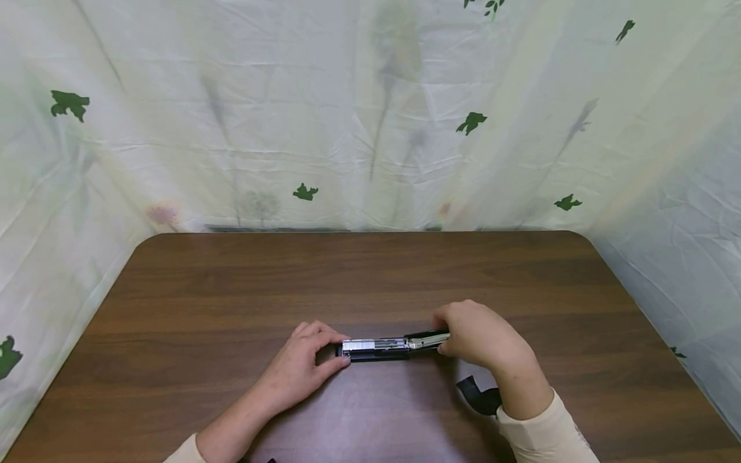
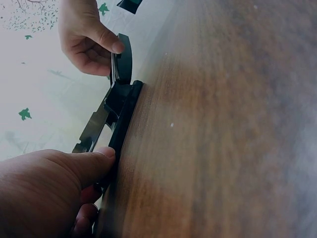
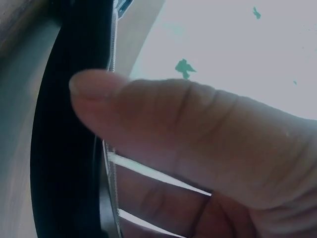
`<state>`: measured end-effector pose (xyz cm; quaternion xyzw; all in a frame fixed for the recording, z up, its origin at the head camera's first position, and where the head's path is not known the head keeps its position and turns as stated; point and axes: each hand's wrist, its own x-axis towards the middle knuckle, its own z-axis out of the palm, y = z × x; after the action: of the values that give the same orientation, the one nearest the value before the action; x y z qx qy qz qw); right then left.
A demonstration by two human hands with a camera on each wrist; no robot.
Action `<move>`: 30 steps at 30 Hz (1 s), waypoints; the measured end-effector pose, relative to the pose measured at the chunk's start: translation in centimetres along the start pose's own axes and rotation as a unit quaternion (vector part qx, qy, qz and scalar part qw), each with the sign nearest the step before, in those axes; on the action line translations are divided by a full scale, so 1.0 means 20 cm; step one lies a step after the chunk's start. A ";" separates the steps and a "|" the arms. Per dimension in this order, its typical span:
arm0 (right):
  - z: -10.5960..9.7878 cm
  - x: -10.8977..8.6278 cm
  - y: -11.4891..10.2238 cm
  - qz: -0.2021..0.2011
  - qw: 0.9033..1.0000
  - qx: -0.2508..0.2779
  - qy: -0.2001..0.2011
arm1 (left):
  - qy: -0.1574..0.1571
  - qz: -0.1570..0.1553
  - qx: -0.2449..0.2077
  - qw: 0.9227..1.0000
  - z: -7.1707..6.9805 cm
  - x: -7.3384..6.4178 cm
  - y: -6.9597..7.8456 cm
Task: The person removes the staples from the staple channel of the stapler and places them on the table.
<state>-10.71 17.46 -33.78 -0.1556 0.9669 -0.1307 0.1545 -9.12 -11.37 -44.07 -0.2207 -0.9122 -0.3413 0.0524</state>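
A black stapler (image 1: 376, 349) lies on the table, swung wide open, with its silver staple channel facing up. My left hand (image 1: 301, 360) grips the left end of its base between thumb and fingers. At the other end, my right hand (image 1: 483, 337) pinches the raised top cover (image 1: 425, 339). In the left wrist view, the base (image 2: 126, 119) stays against the tabletop while the cover (image 2: 125, 59) tilts up from the hinge. The right thumb (image 3: 104, 91) presses the side of the dark cover in the right wrist view; the fingers curl behind it.
The brown wooden table (image 1: 260, 276) has rounded far corners. A pale curtain (image 1: 347, 96) with green leaf shapes hangs behind it and along both sides. By the right wrist is a black strap-like piece (image 1: 480, 397).
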 end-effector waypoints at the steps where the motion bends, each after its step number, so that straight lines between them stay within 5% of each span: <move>1: 0.00 0.00 0.00 0.001 1.000 0.000 -0.001 | 0.000 0.000 0.000 1.000 0.00 0.00 0.00; 13: 0.01 0.01 -0.01 0.004 1.000 0.010 -0.003 | 0.002 0.005 -0.003 1.000 0.00 0.00 0.00; 23: 0.03 0.03 -0.05 -0.063 0.996 0.027 0.060 | -0.001 0.003 -0.005 1.000 0.00 0.00 0.01; 30: 0.08 0.05 -0.11 -0.102 0.992 0.029 0.066 | 0.001 0.005 -0.004 1.000 0.00 0.00 0.00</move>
<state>-10.46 14.73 -34.77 -0.2401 0.9498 -0.1836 0.0804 -9.08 -11.33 -44.01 -0.2253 -0.9096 -0.3449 0.0539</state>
